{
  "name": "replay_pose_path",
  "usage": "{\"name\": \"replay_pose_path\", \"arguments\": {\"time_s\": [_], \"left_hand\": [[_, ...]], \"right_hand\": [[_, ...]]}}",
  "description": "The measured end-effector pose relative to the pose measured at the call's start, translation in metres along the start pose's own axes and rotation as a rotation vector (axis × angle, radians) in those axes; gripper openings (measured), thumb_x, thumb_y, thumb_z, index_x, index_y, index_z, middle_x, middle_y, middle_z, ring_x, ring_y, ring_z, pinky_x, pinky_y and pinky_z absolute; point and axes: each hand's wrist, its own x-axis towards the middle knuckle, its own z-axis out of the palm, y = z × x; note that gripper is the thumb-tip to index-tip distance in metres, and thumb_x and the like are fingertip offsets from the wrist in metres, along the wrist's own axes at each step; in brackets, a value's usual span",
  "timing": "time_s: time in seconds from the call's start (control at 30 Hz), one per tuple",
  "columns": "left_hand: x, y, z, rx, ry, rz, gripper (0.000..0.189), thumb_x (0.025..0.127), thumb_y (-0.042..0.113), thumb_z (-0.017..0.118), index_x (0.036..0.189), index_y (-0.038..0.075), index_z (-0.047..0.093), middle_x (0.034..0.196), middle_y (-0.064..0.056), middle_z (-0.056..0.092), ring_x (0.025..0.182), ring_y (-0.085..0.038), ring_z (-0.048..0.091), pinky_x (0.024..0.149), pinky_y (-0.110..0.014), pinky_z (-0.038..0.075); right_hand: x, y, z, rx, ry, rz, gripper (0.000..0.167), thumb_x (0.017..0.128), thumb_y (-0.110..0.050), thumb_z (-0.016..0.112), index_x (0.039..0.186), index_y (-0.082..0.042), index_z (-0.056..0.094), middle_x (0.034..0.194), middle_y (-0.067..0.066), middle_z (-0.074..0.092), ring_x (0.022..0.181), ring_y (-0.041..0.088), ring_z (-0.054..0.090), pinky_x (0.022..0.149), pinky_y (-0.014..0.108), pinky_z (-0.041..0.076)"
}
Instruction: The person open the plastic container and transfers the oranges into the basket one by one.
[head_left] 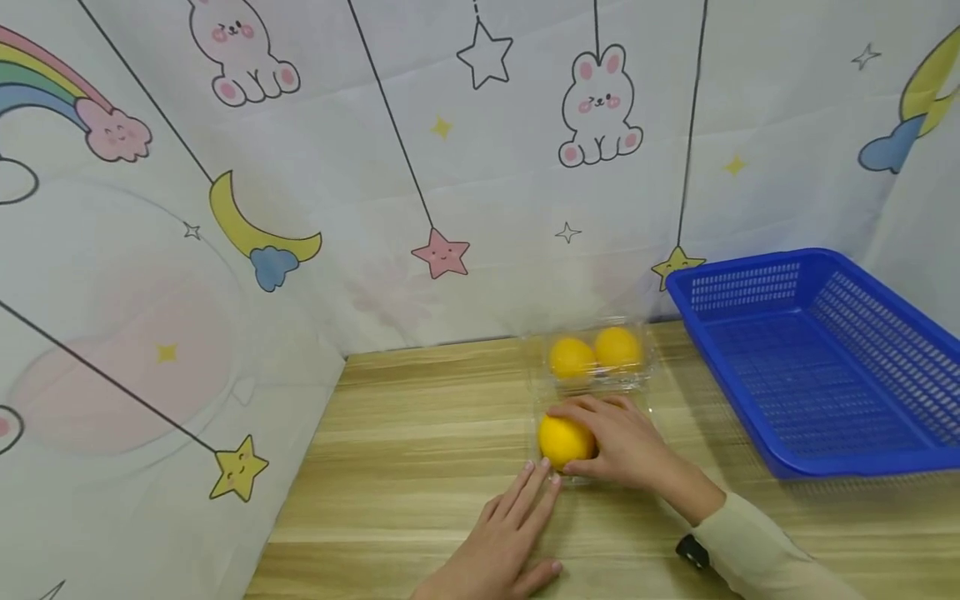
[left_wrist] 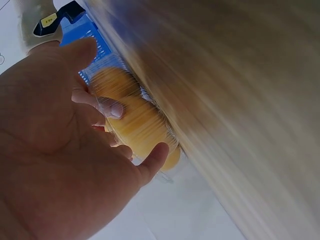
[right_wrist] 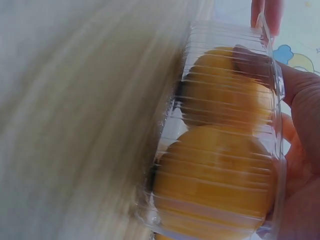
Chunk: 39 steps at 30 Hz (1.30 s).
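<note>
From my head view, I have the left hand low and back up, its fingers straight and reaching forward, the thumb spread out to the side. My right hand sits just beyond, fingers and thumb curved in a grip. Its wrist is bare, running back into a pale sleeve.

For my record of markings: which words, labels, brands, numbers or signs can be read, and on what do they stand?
No readable text.
Yellow label on the black device by the right sleeve: too small and blurred to read.
Clear container, round yellow items, blue basket: no lettering visible.
Backdrop: drawings only.
</note>
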Motion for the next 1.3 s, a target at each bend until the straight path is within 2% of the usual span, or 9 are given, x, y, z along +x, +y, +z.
{"name": "replay_pose_path", "arguments": {"time_s": [0.23,0.47,0.8,0.97,1.17,1.3], "left_hand": [[0.0,-0.001,0.002,0.008,0.01,-0.002,0.086,0.11,0.053,0.049,0.172,0.01,0.008,0.18,-0.012,0.001,0.165,-0.029,0.011,0.109,-0.056,0.049],[0.001,-0.001,0.002,-0.014,0.004,-0.003,0.083,0.111,0.053,0.045,0.172,0.011,0.007,0.179,-0.013,0.001,0.165,-0.03,0.012,0.11,-0.057,0.047],[0.0,-0.002,0.004,0.08,0.036,0.017,0.084,0.11,0.054,0.048,0.171,0.008,0.012,0.179,-0.014,0.004,0.163,-0.031,0.017,0.107,-0.05,0.051],[0.0,-0.002,0.005,0.12,0.059,0.028,0.085,0.109,0.054,0.05,0.171,0.008,0.014,0.179,-0.014,0.005,0.163,-0.031,0.018,0.105,-0.047,0.053],[0.0,-0.002,0.005,0.105,0.068,0.02,0.082,0.11,0.054,0.046,0.171,0.009,0.015,0.178,-0.015,0.009,0.163,-0.031,0.02,0.104,-0.049,0.054],[0.0,-0.002,0.005,0.084,0.062,0.014,0.08,0.111,0.054,0.044,0.171,0.009,0.015,0.178,-0.016,0.012,0.162,-0.031,0.021,0.104,-0.05,0.054]], "right_hand": [[-0.002,0.002,0.005,-0.01,0.027,0.001,0.07,0.083,-0.045,0.089,0.145,-0.022,0.065,0.143,0.009,0.066,0.13,0.034,0.062,0.116,0.064,0.036],[-0.004,0.002,0.008,-0.004,0.063,-0.008,0.071,0.081,-0.043,0.091,0.143,-0.02,0.067,0.143,0.011,0.066,0.131,0.035,0.061,0.118,0.064,0.032],[-0.004,0.003,0.008,0.032,0.099,-0.013,0.071,0.08,-0.04,0.092,0.142,-0.018,0.067,0.144,0.013,0.066,0.136,0.036,0.059,0.12,0.066,0.03],[-0.003,-0.001,-0.003,0.055,0.113,-0.01,0.07,0.083,-0.039,0.091,0.144,-0.017,0.066,0.145,0.013,0.065,0.136,0.035,0.059,0.123,0.065,0.025],[-0.004,-0.003,-0.018,0.091,0.156,-0.004,0.068,0.084,-0.038,0.09,0.144,-0.018,0.066,0.145,0.012,0.065,0.137,0.035,0.058,0.125,0.063,0.021],[-0.007,-0.002,-0.023,0.1,0.183,0.006,0.069,0.083,-0.038,0.091,0.145,-0.019,0.066,0.142,0.01,0.066,0.134,0.038,0.059,0.12,0.066,0.03]]}}
